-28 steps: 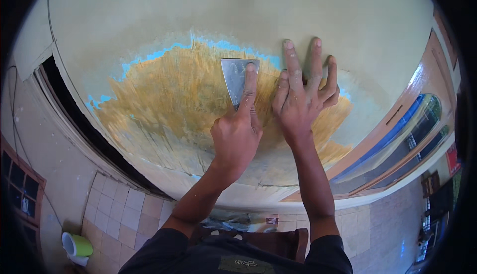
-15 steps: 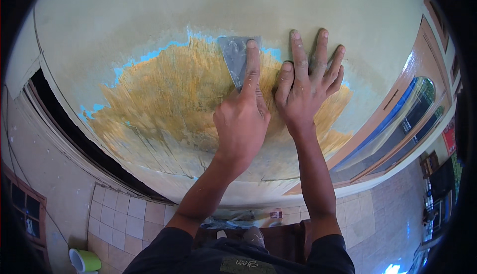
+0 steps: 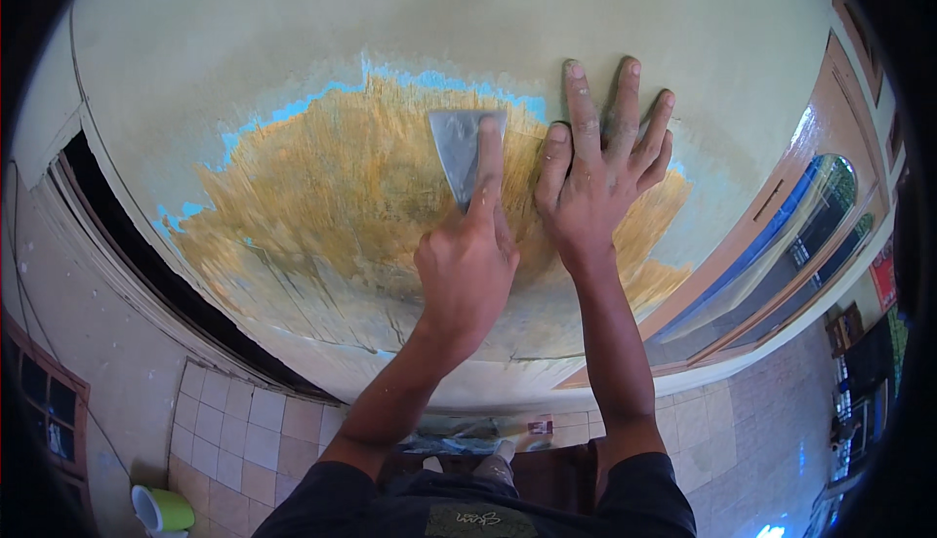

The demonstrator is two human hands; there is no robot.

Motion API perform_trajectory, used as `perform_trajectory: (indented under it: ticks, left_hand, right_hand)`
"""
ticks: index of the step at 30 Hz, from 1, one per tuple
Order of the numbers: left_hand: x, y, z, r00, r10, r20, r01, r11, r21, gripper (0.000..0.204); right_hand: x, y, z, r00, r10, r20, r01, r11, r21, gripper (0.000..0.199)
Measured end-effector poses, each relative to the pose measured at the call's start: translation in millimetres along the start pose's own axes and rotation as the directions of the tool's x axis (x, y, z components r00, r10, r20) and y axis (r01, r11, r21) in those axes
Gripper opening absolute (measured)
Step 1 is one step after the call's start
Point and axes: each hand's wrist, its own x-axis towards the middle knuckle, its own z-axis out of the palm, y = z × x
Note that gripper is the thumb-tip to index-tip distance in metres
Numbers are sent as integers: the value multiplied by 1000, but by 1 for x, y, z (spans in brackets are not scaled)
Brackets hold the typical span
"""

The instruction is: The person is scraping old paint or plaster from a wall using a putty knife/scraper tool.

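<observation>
In my left hand (image 3: 467, 270) is a putty knife (image 3: 456, 148) with a wide grey blade. The index finger lies stretched along the blade, while the other fingers wrap round the handle, which the hand hides. The blade rests against a scraped wall patch (image 3: 322, 177), yellow-brown and streaky, below a ragged bright blue edge (image 3: 303, 104). To the right, my right hand (image 3: 595, 172) presses on the wall, fingers spread and holding nothing. Its fingertips reach the pale painted wall (image 3: 488, 11) above the patch. Dust coats the fingers.
A dark doorway gap (image 3: 146, 236) runs down the left side. At right stands a wooden-framed window (image 3: 781, 245). Far below lie floor tiles (image 3: 234, 411), a green bucket (image 3: 166, 509) at lower left and a crumpled sheet (image 3: 459, 438) near my feet.
My left hand has drawn the putty knife down from the patch's upper edge, and more of the blue edge shows where the blade was. My right hand has barely moved.
</observation>
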Motion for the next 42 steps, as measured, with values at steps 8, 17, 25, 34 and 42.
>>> perform_trajectory:
  ticks: [8, 17, 25, 34, 42]
  left_hand:
    - [2, 5, 7, 996, 44, -76, -47, 998, -33, 80]
    - [-1, 15, 4, 998, -30, 51, 32, 998, -45, 85]
    - [-1, 17, 11, 999, 44, -1, -44, 997, -57, 90]
    - [-4, 23, 12, 999, 31, 8, -30, 996, -89, 90]
    - [10, 28, 3, 997, 71, 28, -72, 997, 36, 85]
  right_hand:
    - [0, 4, 0, 1000, -8, -22, 8, 1000, 1, 46]
    - [0, 7, -3, 1000, 8, -21, -8, 1000, -2, 47]
    - [-3, 11, 0, 999, 15, -33, -14, 1000, 22, 45]
    - [-3, 14, -4, 999, 13, -39, -11, 999, 40, 43]
    - [-1, 10, -12, 999, 20, -38, -19, 999, 35, 43]
